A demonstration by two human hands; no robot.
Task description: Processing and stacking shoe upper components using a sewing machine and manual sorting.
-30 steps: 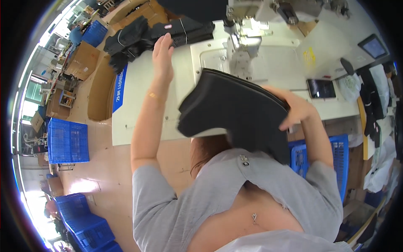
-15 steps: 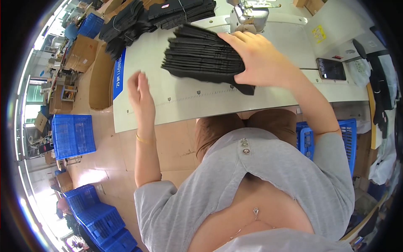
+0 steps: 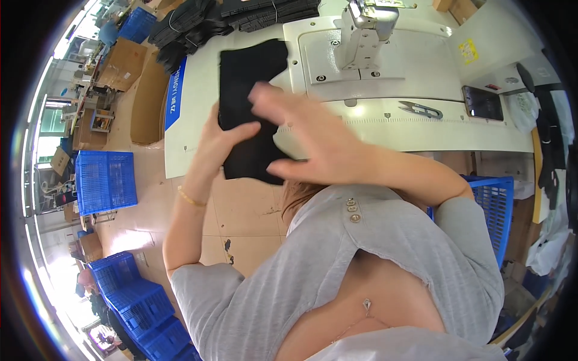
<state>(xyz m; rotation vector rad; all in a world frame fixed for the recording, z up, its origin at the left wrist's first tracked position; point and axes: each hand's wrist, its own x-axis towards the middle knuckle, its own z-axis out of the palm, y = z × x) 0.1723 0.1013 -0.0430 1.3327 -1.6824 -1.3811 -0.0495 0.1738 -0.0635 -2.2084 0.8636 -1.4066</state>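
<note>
A stack of black fabric pieces [image 3: 250, 72] stands flat side up at the table's front edge, its near end reaching past the edge. My left hand [image 3: 220, 141] is closed on the stack's left side, thumb lying across the top face. My right hand [image 3: 319, 135], smeared by motion, is at the stack's right edge with thumb and fingers spread wide. Its fingertips overlap the fabric; whether they touch it I cannot tell. Beyond my right hand is the metal head of a sewing machine [image 3: 361, 42].
Tied black fabric bundles [image 3: 265, 13] lie at the back left. Thread snips [image 3: 421, 110] and a phone [image 3: 483, 103] rest on the white table [image 3: 415, 138] at right. Blue crates [image 3: 106, 183] stand on the floor at left, and a blue basket [image 3: 494, 201] is below right.
The fabric stack has come left and nearer, turned from its layered edges to a flat face. My left hand has taken hold; my right hand has loosened. The snips are now uncovered.
</note>
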